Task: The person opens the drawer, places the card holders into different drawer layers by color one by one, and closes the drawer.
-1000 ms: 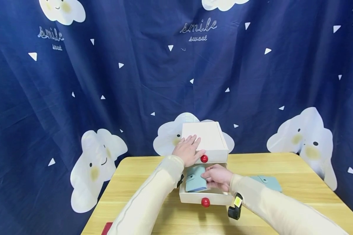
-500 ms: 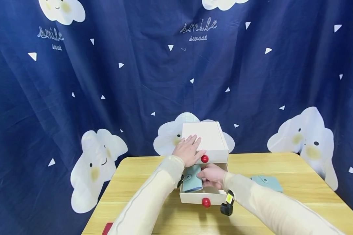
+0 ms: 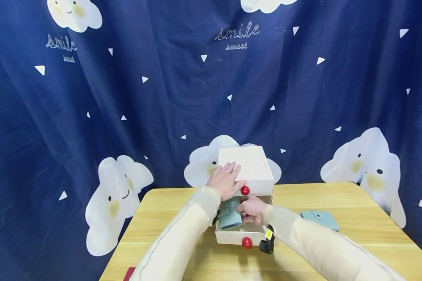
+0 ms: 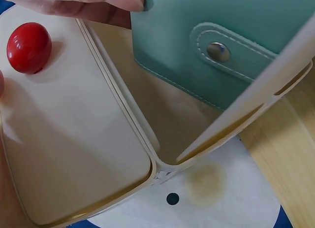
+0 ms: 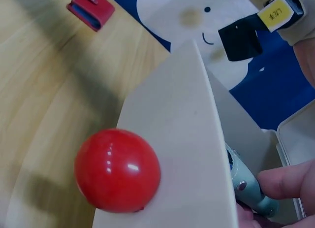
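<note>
We see a blue-green wallet (image 3: pixel 231 219) inside the pulled-out bottom drawer (image 3: pixel 229 237). Our right hand (image 3: pixel 251 209) pinches it; our left hand (image 3: pixel 226 182) rests, fingers straight, on the white box (image 3: pixel 252 164).

The teal wallet (image 3: pixel 231 218), stitched along its edge, its strap (image 4: pixel 246 59) bearing a round metal snap (image 4: pixel 218 51), sat at the left inside the pulled-out lower drawer (image 3: pixel 228 237), pinched by the right hand (image 3: pixel 252 210). The white box (image 3: pixel 251 162) stood on the desk (image 3: pixel 176 205), red knobs (image 3: pixel 247 243) on its fronts, its top under the left hand (image 3: pixel 226 182).
</note>
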`<state>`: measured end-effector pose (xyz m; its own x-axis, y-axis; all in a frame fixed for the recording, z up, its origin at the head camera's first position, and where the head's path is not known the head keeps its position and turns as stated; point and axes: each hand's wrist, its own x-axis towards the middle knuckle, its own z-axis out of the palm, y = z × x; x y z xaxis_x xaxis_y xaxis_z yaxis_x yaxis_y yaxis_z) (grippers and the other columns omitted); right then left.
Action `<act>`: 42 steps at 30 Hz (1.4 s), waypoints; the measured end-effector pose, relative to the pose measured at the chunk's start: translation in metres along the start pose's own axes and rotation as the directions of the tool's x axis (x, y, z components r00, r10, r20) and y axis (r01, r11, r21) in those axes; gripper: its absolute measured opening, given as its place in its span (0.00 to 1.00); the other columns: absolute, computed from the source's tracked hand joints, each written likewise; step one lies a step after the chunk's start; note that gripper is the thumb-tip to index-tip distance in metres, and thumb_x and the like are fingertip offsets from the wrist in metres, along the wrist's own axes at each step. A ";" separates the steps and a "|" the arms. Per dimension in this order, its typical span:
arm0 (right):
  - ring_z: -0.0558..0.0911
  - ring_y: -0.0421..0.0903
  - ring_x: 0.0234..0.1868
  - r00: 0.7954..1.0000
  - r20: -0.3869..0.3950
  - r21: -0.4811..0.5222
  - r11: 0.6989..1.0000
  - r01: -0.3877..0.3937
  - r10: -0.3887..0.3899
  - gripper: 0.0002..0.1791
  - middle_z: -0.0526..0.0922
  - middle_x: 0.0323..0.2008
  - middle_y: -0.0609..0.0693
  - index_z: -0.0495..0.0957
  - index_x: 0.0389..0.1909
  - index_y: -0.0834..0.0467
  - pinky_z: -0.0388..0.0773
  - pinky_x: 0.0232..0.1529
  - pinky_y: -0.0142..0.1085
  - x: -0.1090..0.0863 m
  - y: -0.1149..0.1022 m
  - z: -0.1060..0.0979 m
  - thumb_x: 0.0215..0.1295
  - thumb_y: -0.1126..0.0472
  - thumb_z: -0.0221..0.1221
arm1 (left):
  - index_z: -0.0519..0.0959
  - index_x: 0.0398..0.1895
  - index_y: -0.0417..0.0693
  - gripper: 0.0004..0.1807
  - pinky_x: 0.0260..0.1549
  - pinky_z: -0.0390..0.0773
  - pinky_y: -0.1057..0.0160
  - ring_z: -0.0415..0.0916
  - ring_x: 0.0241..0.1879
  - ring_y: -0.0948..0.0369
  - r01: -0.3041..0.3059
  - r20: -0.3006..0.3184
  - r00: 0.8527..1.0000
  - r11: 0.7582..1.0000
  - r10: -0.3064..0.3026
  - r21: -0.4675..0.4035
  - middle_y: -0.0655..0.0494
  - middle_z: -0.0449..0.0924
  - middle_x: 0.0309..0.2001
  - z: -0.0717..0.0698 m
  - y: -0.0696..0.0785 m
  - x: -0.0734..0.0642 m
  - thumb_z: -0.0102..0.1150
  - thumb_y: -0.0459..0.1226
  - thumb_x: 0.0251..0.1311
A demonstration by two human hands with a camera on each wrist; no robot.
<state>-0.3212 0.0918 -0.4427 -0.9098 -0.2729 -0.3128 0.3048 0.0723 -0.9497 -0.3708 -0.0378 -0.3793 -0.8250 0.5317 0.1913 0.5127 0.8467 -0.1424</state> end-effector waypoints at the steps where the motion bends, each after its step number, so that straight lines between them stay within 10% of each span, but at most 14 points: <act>1: 0.80 0.54 0.36 1.000 -0.004 -0.002 1.000 -0.003 0.003 0.24 0.76 0.40 0.64 0.59 0.55 0.74 0.78 0.38 0.48 0.000 0.000 0.000 0.56 0.75 0.51 | 0.53 0.71 0.55 0.38 0.64 0.47 0.54 0.46 0.68 0.58 0.001 0.003 1.000 1.000 -0.001 0.000 0.55 0.49 0.70 0.000 0.000 0.000 0.23 0.63 0.63; 42: 0.78 0.48 0.23 0.985 -0.169 -0.487 0.871 -0.064 -0.022 0.16 0.77 0.25 0.56 0.73 0.41 0.67 0.80 0.25 0.39 0.004 0.007 -0.006 0.52 0.66 0.63 | 0.53 0.71 0.55 0.38 0.64 0.47 0.53 0.46 0.68 0.57 -0.002 -0.012 1.000 1.000 0.002 0.000 0.54 0.49 0.70 0.004 -0.001 0.001 0.23 0.63 0.63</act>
<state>-0.3244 0.0970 -0.4505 -0.9506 -0.1087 -0.2908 0.1868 0.5479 -0.8154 -0.3727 -0.0380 -0.3831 -0.8214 0.5333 0.2023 0.5141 0.8458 -0.1424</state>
